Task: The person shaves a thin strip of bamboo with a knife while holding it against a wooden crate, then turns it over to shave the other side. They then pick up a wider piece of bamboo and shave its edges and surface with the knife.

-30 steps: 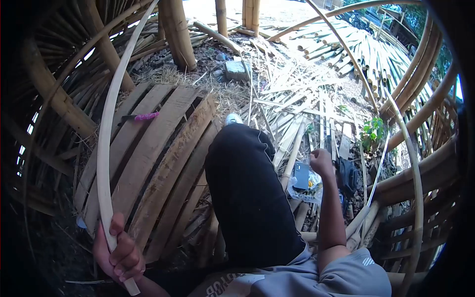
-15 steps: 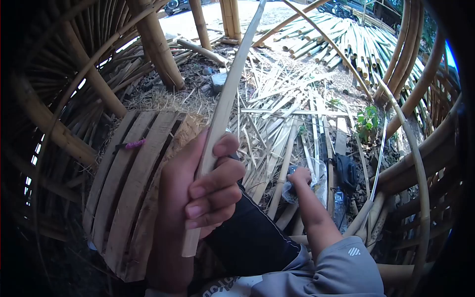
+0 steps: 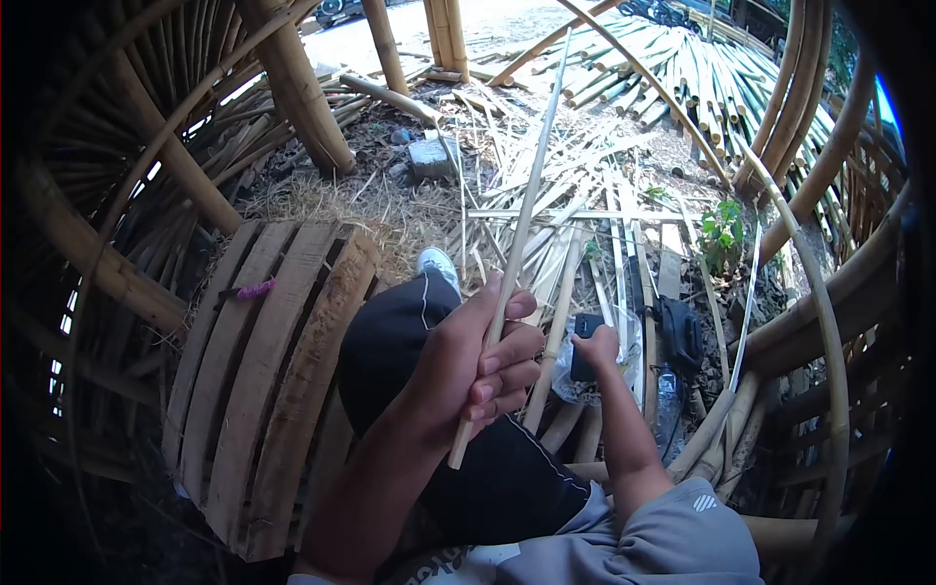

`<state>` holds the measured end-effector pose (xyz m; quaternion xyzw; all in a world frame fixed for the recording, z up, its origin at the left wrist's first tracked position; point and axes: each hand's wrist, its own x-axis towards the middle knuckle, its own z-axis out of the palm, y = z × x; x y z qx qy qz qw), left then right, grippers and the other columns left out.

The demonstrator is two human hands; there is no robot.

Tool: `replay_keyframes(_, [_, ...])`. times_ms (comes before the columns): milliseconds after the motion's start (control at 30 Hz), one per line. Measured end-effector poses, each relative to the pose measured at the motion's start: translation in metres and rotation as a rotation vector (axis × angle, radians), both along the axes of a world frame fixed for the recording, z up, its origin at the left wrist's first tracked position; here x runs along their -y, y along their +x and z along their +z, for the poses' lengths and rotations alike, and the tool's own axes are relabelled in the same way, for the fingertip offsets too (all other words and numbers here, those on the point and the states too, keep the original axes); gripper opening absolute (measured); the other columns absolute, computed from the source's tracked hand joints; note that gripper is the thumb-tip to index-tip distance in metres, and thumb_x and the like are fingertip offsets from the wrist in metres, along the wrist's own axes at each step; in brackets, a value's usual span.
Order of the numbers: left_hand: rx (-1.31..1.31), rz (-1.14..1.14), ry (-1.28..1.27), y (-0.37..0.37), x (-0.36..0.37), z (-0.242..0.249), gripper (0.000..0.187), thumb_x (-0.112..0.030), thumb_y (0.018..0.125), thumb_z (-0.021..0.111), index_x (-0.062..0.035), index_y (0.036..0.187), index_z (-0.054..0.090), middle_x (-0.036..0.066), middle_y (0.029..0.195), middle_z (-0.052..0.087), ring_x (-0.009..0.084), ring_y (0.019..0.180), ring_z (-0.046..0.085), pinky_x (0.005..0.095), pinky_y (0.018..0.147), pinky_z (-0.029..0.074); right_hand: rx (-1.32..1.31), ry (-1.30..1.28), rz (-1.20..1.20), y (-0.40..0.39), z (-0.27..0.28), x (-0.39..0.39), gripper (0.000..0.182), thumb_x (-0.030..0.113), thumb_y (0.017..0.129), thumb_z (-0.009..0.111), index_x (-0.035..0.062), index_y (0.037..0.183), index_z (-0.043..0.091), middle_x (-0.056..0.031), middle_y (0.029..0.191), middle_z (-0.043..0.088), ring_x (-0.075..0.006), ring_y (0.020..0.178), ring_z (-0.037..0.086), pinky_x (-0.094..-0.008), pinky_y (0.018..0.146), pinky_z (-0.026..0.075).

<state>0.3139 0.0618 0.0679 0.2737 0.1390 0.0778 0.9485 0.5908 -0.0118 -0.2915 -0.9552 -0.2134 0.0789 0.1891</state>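
My left hand [image 3: 492, 361], in the middle of the view, is closed around a long, thin bamboo strip [image 3: 531, 195]. The strip slants up and away to the right, its lower end sticking out below my fingers. Farther right and lower down, my right hand [image 3: 598, 346] grips a dark, flat object that looks like a phone [image 3: 585, 359], over a clear plastic bag [image 3: 564, 382]. My fingers partly cover that object.
A slatted wooden pallet [image 3: 263, 361] bears a knife with a pink handle [image 3: 255, 290]. Bamboo offcuts [image 3: 546, 244] litter the ground ahead. A black bag [image 3: 680, 331] and a plastic bottle [image 3: 669, 405] lie at the right. Bamboo poles [image 3: 302, 93] stand around; cut poles [image 3: 702, 78] are piled behind.
My left hand and the strip have moved right and farther from the camera, uncovering my knee and shoe. My right hand has shifted slightly, and the dark object now shows in it.
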Motion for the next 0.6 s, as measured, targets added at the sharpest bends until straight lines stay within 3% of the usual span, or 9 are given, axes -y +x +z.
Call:
replay_keyframes(200, [-0.038,-0.007,-0.034,-0.001,0.000,-0.006,0.030,-0.039,0.104,0.030,-0.0135,0.090,0.037,-0.007,0.052,0.032,0.0015,0.033,0.030,0.0159,0.026,0.028,-0.065,0.031,0.134,0.006,0.008,0.016,0.065,0.051,0.059,0.083,-0.0072,0.084,0.069,-0.0265,0.088,0.068,-0.0371,0.082,0.068,-0.0420,0.073,0.054])
replay_keyframes(300, [-0.026,-0.014,-0.035,-0.003,0.000,-0.008,0.029,-0.038,0.104,0.030,-0.0136,0.090,0.037,-0.007,0.052,0.032,0.0014,0.034,0.030,0.0160,0.027,0.029,-0.109,0.213,0.227,0.007,0.013,0.026,0.064,0.048,0.059,0.085,-0.0070,0.088,0.068,-0.0241,0.088,0.068,-0.0329,0.078,0.068,-0.0404,0.071,0.054])
replay_keyframes(367, [-0.025,-0.020,-0.025,-0.003,0.000,-0.008,0.029,-0.038,0.104,0.030,-0.0134,0.090,0.037,-0.007,0.053,0.032,0.0015,0.034,0.030,0.0161,0.027,0.029,-0.015,0.451,0.259,0.021,-0.009,0.033,0.055,0.037,0.068,0.085,-0.0064,0.096,0.067,-0.0170,0.086,0.070,-0.0245,0.078,0.068,-0.0361,0.068,0.055])
replay_keyframes(400, [-0.024,-0.022,-0.026,-0.004,0.000,-0.008,0.029,-0.038,0.104,0.030,-0.0134,0.090,0.037,-0.007,0.053,0.032,0.0015,0.034,0.030,0.0161,0.027,0.029,-0.014,0.449,0.258,0.023,-0.005,0.035,0.055,0.037,0.068,0.085,-0.0064,0.096,0.067,-0.0170,0.086,0.070,-0.0245,0.078,0.068,-0.0361,0.068,0.055])
replay_keyframes(467, [-0.041,-0.015,-0.006,-0.004,0.000,-0.009,0.030,-0.039,0.104,0.030,-0.0131,0.091,0.037,-0.007,0.053,0.032,0.0016,0.034,0.030,0.0161,0.027,0.029,-0.283,0.662,0.362,0.027,0.029,0.042,0.047,0.026,0.077,0.081,-0.0050,0.107,0.063,-0.0109,0.090,0.069,-0.0182,0.082,0.067,-0.0317,0.066,0.055])
replay_keyframes(500, [-0.041,-0.018,-0.007,-0.003,0.001,-0.009,0.030,-0.039,0.104,0.030,-0.0131,0.091,0.037,-0.007,0.053,0.032,0.0016,0.034,0.030,0.0161,0.027,0.029,-0.612,0.837,0.263,0.012,0.068,0.042,0.048,0.020,0.080,0.079,-0.0037,0.115,0.058,-0.0091,0.098,0.066,-0.0157,0.088,0.065,-0.0282,0.065,0.055])
replay_keyframes(533, [-0.045,-0.020,-0.014,-0.003,0.001,-0.008,0.030,-0.039,0.104,0.030,-0.0130,0.091,0.037,-0.007,0.053,0.032,0.0016,0.034,0.030,0.0162,0.027,0.029,-0.754,0.922,0.257,0.005,0.096,0.044,0.054,0.028,0.078,0.078,-0.0021,0.117,0.058,-0.0090,0.101,0.065,-0.0170,0.091,0.065,-0.0304,0.073,0.058])
replay_keyframes(600, [-0.046,-0.025,-0.022,-0.002,0.002,-0.008,0.030,-0.039,0.104,0.031,-0.0129,0.091,0.037,-0.007,0.053,0.032,0.0015,0.034,0.030,0.0162,0.027,0.029,-0.869,1.030,0.369,0.010,0.119,0.049,0.052,0.028,0.082,0.072,-0.0035,0.120,0.056,-0.0095,0.104,0.065,-0.0167,0.092,0.065,-0.0308,0.075,0.057])
